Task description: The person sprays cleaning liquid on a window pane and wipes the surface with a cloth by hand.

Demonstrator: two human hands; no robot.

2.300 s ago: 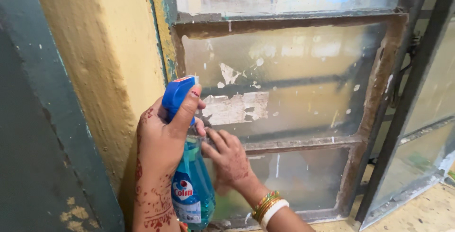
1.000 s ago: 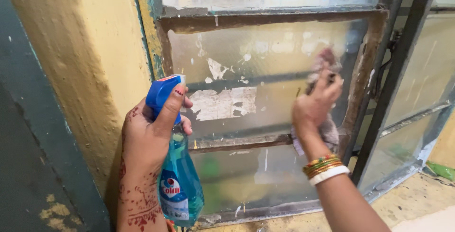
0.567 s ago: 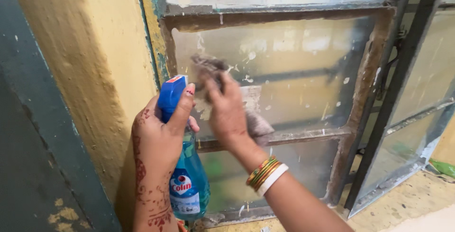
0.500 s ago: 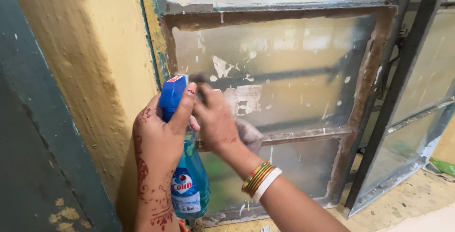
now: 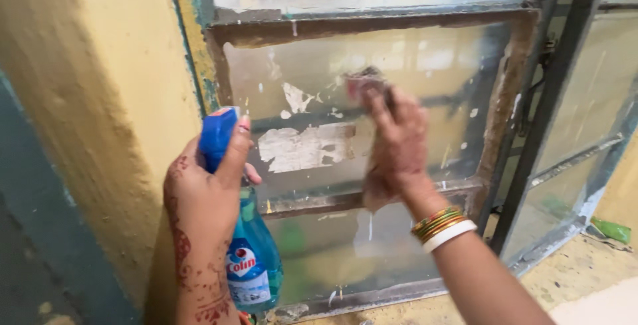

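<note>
So, far left of the frame is a flaky yellow wall (image 5: 119, 99), and just right of it, lower left of centre, the left hand (image 5: 203, 195) is wrapped around the neck of a blue spray bottle (image 5: 249, 258), thumb up along the blue trigger head, nozzle aimed at the glass. Centre frame, the right hand (image 5: 397, 140) has its fingers pressed flat together over a greyish rag (image 5: 365, 84), pushing it against the middle window pane (image 5: 425, 66). The rag's top edge pokes out above the fingertips, a bit more hangs below the palm.

For doing this well, I'd say keep the whole palm flat so the rag stays spread, and give extra pressure on that patch of torn white paper residue (image 5: 307, 147) left of the hand. It looks stubborn.

Hard to make out: the rag is blurry and mostly covered by the hand. The bottle's base is cut off at the bottom edge. The rusty window frame (image 5: 505, 99) on the right hides behind a dark bar.
</note>
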